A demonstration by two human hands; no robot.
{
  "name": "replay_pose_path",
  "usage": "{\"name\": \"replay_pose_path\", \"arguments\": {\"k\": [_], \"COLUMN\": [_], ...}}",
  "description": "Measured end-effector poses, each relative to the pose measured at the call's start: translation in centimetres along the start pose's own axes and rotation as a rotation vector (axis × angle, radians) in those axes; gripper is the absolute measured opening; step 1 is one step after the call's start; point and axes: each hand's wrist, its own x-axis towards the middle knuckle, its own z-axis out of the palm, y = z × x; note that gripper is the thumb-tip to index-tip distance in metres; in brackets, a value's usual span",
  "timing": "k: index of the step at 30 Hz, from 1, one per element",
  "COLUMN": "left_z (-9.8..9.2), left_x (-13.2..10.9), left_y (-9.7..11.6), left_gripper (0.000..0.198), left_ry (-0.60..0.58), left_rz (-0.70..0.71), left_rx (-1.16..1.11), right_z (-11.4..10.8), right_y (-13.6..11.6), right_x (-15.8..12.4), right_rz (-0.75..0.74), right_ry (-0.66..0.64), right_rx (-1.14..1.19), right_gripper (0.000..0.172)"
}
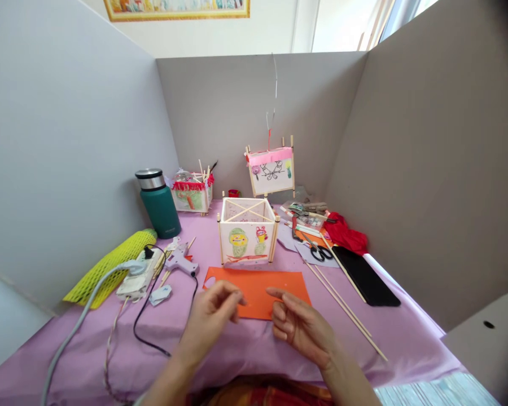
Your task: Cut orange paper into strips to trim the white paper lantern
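Note:
My left hand [217, 309] hovers over the near left part of an orange paper sheet [258, 285]. Its fingers curl in, with the thumb close to the forefinger; anything pinched there is too small to make out. Over the near right part of that sheet, my right hand [302, 326] has its forefinger stretched toward the left hand. Its other fingers are loosely bent, and nothing shows in them. Just behind the sheet stands a box-shaped lantern [248, 239] with a stick frame, crossed sticks on top and drawings on its white side.
A glue gun [182, 260], power strip [140, 276] and cables lie left, by a green bottle [158, 206]. Right are scissors [319, 251], long sticks [342, 310], a black phone-like slab [366, 276] and red cloth [346, 232]. Another lantern [272, 173] hangs behind. Grey partitions surround the table.

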Motion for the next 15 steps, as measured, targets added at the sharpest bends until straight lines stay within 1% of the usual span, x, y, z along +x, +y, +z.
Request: {"name": "replay_pose_path", "arguments": {"k": [2,4,6,7,9,10,11,12,13,14,15], "left_z": [-4.4,-9.1,-13.4,-15.2,-17.9,-18.7,-19.0,-18.9,-18.3,-17.3,-16.0], "left_x": [-1.1,-2.4,-3.7,-4.3,-5.1,-5.4,-5.5,-5.4,-5.3,-5.1,-4.7], "left_y": [1.8,2.6,2.3,1.9,0.8,0.4,0.1,0.0,-0.1,0.0,0.0], "left_gripper": [0.022,0.024,0.029,0.034,0.039,0.042,0.046,0.047,0.044,0.038,0.034], "left_ry": [0.057,0.146,0.204,0.259,0.401,0.469,0.529,0.560,0.560,0.540,0.462], "left_rz": [0.053,0.122,0.151,0.153,0.169,0.172,0.184,0.206,0.233,0.277,0.321], "left_rx": [0.278,0.547,0.787,0.901,1.162,1.293,1.374,1.405,1.379,1.305,1.209], "right_z": [0.0,0.1,0.1,0.1,0.1,0.1,0.2,0.3,0.4,0.6,0.8], "right_y": [0.0,0.0,0.0,-0.1,-0.1,-0.1,0.0,0.0,0.1,0.2,0.3], "right_x": [-0.1,-0.1,-0.1,-0.1,0.0,0.0,0.1,0.2,0.2,0.2,0.1], "right_rz": [0.003,0.004,0.009,0.013,0.018,0.021,0.023,0.025,0.024,0.016,0.001], "right_ry": [0.004,0.012,0.026,0.035,0.047,0.051,0.055,0.060,0.066,0.076,0.093], "right_rx": [0.005,0.006,0.003,0.000,-0.009,-0.015,-0.023,-0.034,-0.050,-0.076,-0.122], "right_gripper": [0.026,0.027,0.027,0.027,0.027,0.027,0.027,0.028,0.028,0.028,0.027]}}
